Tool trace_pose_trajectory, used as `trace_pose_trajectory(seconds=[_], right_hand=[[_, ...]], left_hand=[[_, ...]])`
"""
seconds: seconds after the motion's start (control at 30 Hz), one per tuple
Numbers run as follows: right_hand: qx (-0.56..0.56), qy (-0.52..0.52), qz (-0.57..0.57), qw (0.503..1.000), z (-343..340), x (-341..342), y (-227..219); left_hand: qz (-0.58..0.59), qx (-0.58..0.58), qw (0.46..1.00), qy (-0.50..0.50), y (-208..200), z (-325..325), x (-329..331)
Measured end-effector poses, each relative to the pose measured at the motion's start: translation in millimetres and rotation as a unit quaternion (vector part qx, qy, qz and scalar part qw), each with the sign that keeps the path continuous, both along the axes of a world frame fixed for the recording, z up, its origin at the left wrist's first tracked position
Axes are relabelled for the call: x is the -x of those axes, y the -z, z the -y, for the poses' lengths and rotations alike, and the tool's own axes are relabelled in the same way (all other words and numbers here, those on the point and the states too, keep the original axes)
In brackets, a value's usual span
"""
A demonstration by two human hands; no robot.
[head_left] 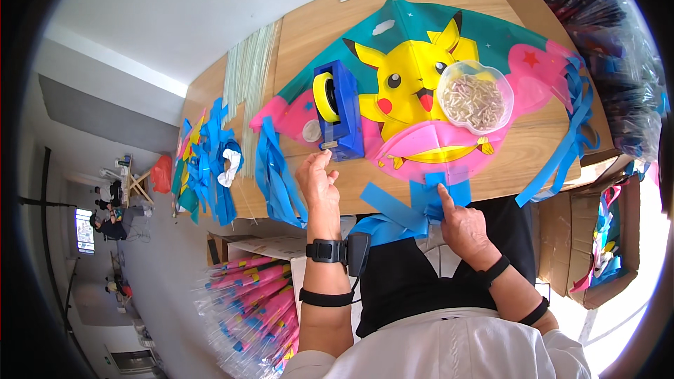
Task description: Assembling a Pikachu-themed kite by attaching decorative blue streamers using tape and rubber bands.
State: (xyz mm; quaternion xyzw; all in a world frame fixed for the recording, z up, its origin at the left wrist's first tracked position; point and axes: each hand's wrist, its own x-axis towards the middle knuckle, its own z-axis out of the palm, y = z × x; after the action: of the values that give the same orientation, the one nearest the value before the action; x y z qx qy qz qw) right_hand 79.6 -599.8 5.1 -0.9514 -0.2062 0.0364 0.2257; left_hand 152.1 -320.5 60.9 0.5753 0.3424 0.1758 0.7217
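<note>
A kite [393,28] of green and pink film with a yellow cartoon character lies spread on the table. On its left part stands a blue tape dispenser [347,116] with a yellow-cored roll. My left hand [318,181] is at the dispenser's cutter, thumb and fingertips closed on the tape end, which they mostly hide. At the kite's near edge, blue ribbon tails [393,214] hang over the table edge toward my lap. My right hand [465,228] presses them with its stretched index finger; its other fingers are curled and hold nothing.
A clear tub of small tubes [477,98] sits on the kite. Blue streamers [277,172] lie at its left, others [577,119] at its right. Thin pale rods [246,74] lie far left on the table [309,14]. Bagged kites [253,309] stand below; a cardboard box [562,238] is right.
</note>
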Motion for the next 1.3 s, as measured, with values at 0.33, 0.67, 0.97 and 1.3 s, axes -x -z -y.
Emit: trace_pose_trajectory(seconds=[0.33,0.67,0.97,1.3], right_hand=[[-0.007,-0.013,-0.001,1.000,-4,1,-2],[0.003,0.000,0.003,1.000,-1,0,0],[0.007,-0.010,-0.020,1.000,1,-1,-6],[-0.045,0.013,-0.034,0.998,1,-7,-7]], left_hand=[[-0.122,0.156,0.977,0.081,39,-17,7],[-0.086,0.220,0.917,0.321,7,93,19],[-0.136,0.149,0.929,0.310,35,119,17],[-0.109,0.094,0.947,0.287,42,127,21]])
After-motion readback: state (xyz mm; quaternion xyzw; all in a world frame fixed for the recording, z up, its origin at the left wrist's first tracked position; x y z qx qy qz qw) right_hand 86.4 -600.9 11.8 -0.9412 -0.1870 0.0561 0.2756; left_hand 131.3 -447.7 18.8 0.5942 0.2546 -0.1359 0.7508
